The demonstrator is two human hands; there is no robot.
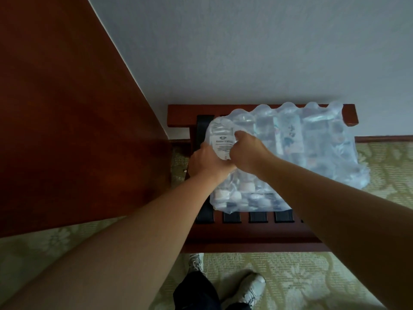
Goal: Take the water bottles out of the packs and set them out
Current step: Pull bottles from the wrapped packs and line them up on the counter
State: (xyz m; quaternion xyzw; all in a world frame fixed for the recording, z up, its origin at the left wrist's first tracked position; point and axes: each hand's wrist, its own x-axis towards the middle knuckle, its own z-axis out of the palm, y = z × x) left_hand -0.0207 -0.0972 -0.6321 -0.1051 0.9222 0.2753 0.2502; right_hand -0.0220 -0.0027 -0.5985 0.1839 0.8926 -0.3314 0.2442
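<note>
Barely begun: left hand (206,161) and right hand (248,153) clench the wrap at the pack's (312,148) nine-o'clock end; no bottles out.

Both hands, left (206,163) and right (248,153), grip the clear shrink-wrapped pack of water bottles (290,153) on the dark red slatted wooden bench (252,236), at the pack's nine o'clock edge.

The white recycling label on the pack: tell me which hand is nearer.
Close call, probably left. The left hand grips just below-left of the label; the right hand pinches wrap beside it.
</note>
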